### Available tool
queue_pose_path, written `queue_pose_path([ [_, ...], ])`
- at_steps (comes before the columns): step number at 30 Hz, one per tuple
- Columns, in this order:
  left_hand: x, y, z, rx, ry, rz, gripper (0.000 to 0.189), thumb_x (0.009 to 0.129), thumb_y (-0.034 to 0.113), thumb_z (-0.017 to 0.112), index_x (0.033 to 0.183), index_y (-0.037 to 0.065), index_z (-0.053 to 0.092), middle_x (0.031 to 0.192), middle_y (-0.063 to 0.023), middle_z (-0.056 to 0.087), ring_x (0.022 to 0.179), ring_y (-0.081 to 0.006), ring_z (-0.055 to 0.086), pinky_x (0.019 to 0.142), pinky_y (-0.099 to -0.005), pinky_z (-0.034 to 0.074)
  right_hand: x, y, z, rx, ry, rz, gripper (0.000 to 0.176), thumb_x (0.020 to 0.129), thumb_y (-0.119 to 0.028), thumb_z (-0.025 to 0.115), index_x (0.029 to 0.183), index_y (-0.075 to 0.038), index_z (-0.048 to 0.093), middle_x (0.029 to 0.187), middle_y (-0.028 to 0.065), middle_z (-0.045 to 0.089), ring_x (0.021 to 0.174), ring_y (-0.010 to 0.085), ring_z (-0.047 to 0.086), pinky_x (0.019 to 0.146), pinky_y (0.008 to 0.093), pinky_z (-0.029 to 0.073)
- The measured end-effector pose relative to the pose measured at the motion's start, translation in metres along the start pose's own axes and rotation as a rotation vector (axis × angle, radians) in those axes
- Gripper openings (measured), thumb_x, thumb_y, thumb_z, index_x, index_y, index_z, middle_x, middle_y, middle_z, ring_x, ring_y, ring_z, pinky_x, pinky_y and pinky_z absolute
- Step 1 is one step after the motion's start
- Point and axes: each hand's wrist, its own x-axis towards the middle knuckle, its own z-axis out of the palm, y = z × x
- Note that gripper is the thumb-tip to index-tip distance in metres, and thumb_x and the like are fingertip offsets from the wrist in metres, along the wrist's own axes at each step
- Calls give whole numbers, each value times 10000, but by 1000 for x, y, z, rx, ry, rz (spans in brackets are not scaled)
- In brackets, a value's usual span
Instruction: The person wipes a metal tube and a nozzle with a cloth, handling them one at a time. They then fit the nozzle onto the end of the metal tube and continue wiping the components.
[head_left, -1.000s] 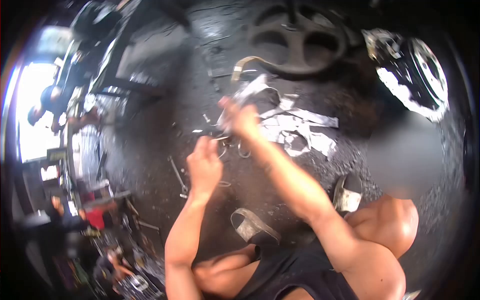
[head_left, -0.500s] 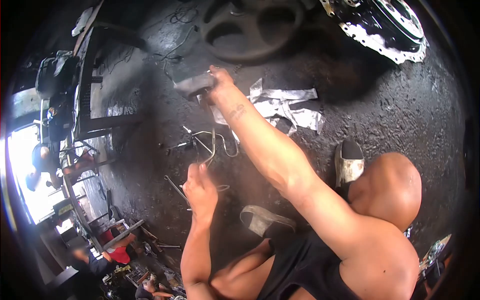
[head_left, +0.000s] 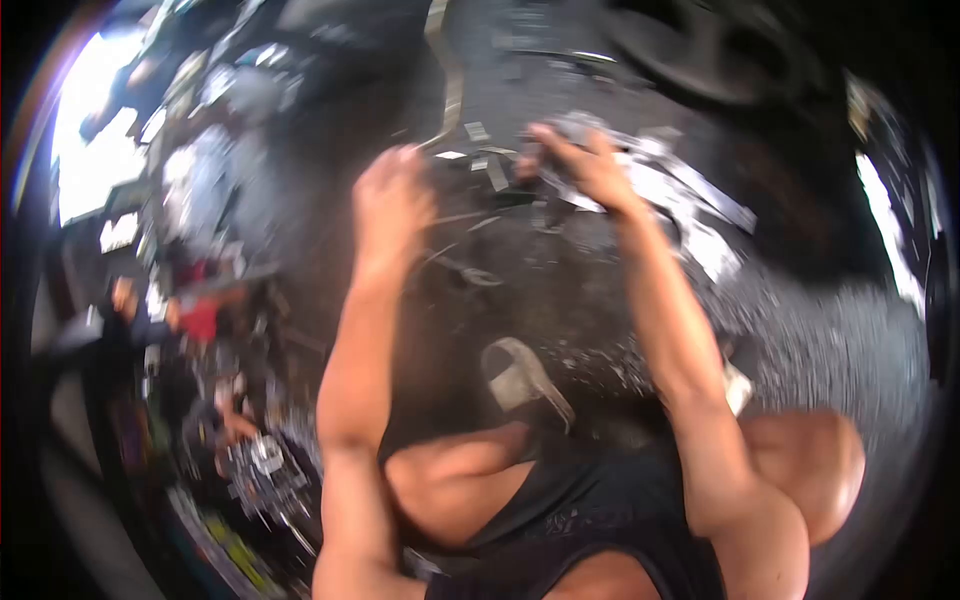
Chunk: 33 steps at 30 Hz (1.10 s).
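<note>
My left hand (head_left: 395, 205) is blurred by motion, its fingers curled closed. A thin, bent, pale metal tube (head_left: 452, 90) runs up and away from its fingertips, and the hand appears to grip its near end. To the right, my right hand (head_left: 590, 170) reaches out with thumb and fingers apart, and I see nothing held in it. It is over or just beside crumpled white strips (head_left: 685, 195) on the dark floor; whether it touches them cannot be made out. Between the hands lie thin wire-like pieces (head_left: 470, 270) and small pale scraps (head_left: 490, 170).
A large dark rounded part with openings (head_left: 740, 60) sits on the floor at the upper right. A shoe (head_left: 525, 380) is below my hands. People, one in red (head_left: 200, 315), and blurred metal parts (head_left: 265, 455) fill the left side.
The view has turned, and surroundings have shifted rightward. My left hand has risen with the tube. My right hand, earlier around a dark grey block-like thing, now has spread fingers near the white strips.
</note>
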Motion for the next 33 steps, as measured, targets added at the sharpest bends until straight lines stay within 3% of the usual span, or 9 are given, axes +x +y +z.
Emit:
queue_pose_path([
  [7, -6, 16, 14, -393, -72, -101, 206, 981, 189, 472, 805, 82, 487, 589, 51, 356, 431, -37, 280, 376, -215, 220, -31, -63, 59, 169, 86, -318, 306, 850, -47, 598, 1151, 6, 581, 1167, 154, 609, 1033, 192, 615, 829, 310, 520],
  [9, -8, 17, 34, -453, -61, -127, 209, 992, 192, 446, 819, 81, 480, 595, 53, 351, 432, -30, 269, 370, -213, 214, -36, -51, 79, -117, -274, -124, 349, 779, 43, 591, 1122, -18, 602, 1232, 148, 574, 1094, 242, 586, 870, 327, 499],
  [11, -4, 16, 36, -468, -64, -143, 222, 998, 183, 423, 815, 68, 473, 623, 45, 365, 448, -29, 282, 375, -207, 222, -26, -28, 89, -551, -89, -640, 403, 762, 42, 511, 1163, 29, 548, 1093, 173, 626, 964, 280, 626, 804, 372, 478],
  [13, -6, 8, 40, -549, -54, -189, 232, 997, 178, 422, 807, 56, 469, 643, 26, 380, 461, -39, 295, 391, -212, 247, -29, -27, 82, -520, -142, -492, 138, 759, 20, 530, 874, 19, 606, 870, 245, 624, 855, 421, 603, 736, 408, 479],
  [15, -5, -1, 37, -642, -88, -223, 202, 979, 160, 462, 816, 41, 478, 664, -7, 428, 468, -60, 356, 414, -221, 315, -26, -25, 71, -729, -171, -270, 190, 758, 4, 570, 943, 13, 610, 843, 239, 634, 828, 412, 625, 736, 389, 487],
  [18, 4, 6, 26, -485, -166, -296, 199, 915, 173, 584, 809, 23, 508, 699, -58, 507, 475, -94, 452, 437, -239, 405, -31, -25, 69, -648, -110, -466, 377, 751, -131, 685, 1111, -57, 603, 839, 218, 648, 803, 412, 628, 687, 451, 502],
  [24, 33, -19, 13, -409, -195, -517, 280, 959, 225, 510, 893, -36, 585, 570, 44, 369, 435, -35, 287, 372, -214, 253, -38, -31, 84, -974, -90, -265, 317, 745, -209, 709, 976, -4, 639, 775, 258, 637, 734, 411, 640, 668, 456, 497],
  [27, 26, -26, 28, -352, -55, -453, 281, 978, 188, 457, 892, -44, 592, 562, 59, 324, 444, -50, 241, 378, -219, 219, -33, -9, 86, -505, -139, -45, 328, 732, -221, 720, 927, 26, 627, 782, 243, 651, 725, 363, 658, 675, 415, 492],
  [33, 21, -20, 42, -80, -136, -200, 281, 972, 186, 461, 845, -24, 599, 604, 17, 435, 434, -77, 358, 376, -253, 306, -42, -6, 97, -770, 67, -166, 304, 721, -206, 711, 899, 15, 603, 737, 234, 640, 707, 394, 648, 642, 435, 491],
])
